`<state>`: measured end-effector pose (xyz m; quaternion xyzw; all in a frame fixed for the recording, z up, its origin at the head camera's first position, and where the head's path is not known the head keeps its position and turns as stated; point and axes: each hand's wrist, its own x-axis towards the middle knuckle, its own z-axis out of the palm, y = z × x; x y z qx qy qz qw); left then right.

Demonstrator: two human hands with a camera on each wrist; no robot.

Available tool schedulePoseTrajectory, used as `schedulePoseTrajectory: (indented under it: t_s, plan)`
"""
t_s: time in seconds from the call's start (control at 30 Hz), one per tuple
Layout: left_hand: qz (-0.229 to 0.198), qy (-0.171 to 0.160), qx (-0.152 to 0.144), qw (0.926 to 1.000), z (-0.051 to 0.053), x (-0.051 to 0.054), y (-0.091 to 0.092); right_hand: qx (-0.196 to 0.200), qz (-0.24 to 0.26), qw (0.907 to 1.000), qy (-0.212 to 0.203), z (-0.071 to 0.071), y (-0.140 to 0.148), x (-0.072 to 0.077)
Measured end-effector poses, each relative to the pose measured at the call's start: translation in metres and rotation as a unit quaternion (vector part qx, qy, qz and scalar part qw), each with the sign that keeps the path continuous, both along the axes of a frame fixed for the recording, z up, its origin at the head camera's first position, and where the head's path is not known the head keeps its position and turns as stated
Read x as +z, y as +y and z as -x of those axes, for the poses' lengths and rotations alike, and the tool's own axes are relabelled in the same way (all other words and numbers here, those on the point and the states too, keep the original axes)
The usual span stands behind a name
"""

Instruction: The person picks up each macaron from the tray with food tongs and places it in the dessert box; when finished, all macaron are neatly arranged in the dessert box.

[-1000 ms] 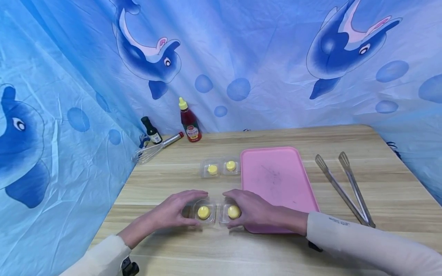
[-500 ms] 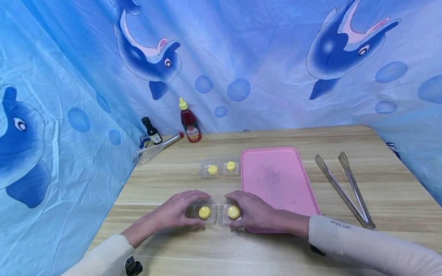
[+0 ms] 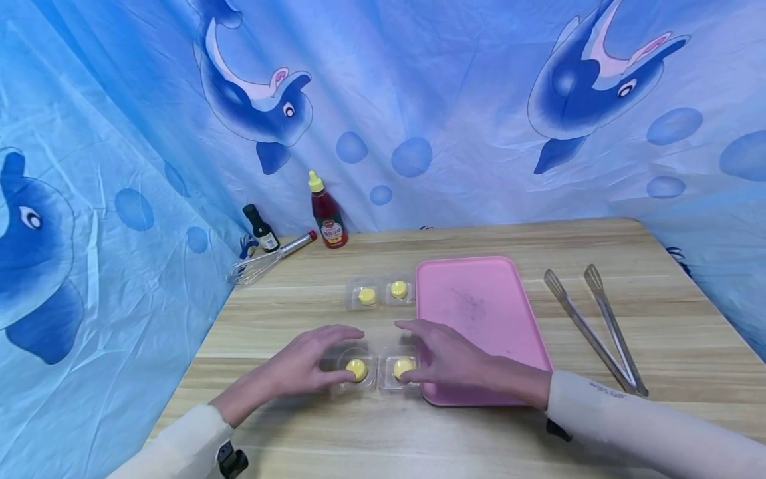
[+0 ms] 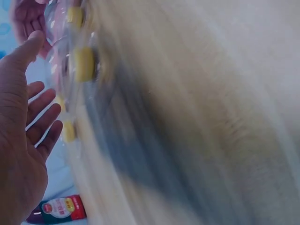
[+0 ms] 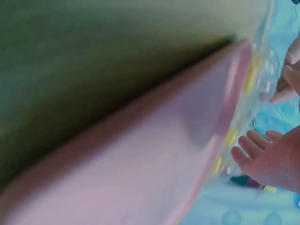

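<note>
Two clear plastic boxes stand side by side near the front of the table, a left box (image 3: pixel 370 384) and a right box (image 3: pixel 387 382). A small round yellow thing (image 3: pixel 356 368) sits in the left one, and a similar yellow piece (image 3: pixel 403 366) in the right one. My left hand (image 3: pixel 299 364) curves loosely about the left box's outer side, fingers and thumb apart; its relaxed fingers also show in the left wrist view. Spread beside and over the right box is my right hand (image 3: pixel 457 358), holding nothing. Whether either hand touches a box, I cannot tell.
Farther back lie two more clear boxes (image 3: pixel 352 301) with yellow pieces. A pink tray (image 3: pixel 479 309) lies to their right, then metal tongs (image 3: pixel 592 336). At the back left are a whisk (image 3: pixel 263 264), a small dark bottle (image 3: pixel 263 229) and a red sauce bottle (image 3: pixel 329 219).
My right hand has drawn back slightly to the right and up from the right box, its fingers spreading wider. The left hand and its box have shifted slightly right, closer to the right box.
</note>
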<state>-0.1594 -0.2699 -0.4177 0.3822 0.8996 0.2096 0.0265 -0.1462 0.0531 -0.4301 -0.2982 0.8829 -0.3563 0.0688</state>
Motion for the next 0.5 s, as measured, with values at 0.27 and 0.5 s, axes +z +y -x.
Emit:
schedulePoseTrajectory:
  t_s: [0.27, 0.5]
  plan:
    - [-0.012, 0.038, 0.053, 0.9978, 0.013, 0.014, -0.001, -0.012, -0.035, 0.9960, 0.081, 0.014, 0.038, 0.015]
    - [-0.010, 0.103, 0.089, 0.9906, 0.023, 0.021, 0.000, -0.074, -0.062, 0.9836, 0.153, 0.020, 0.071, 0.018]
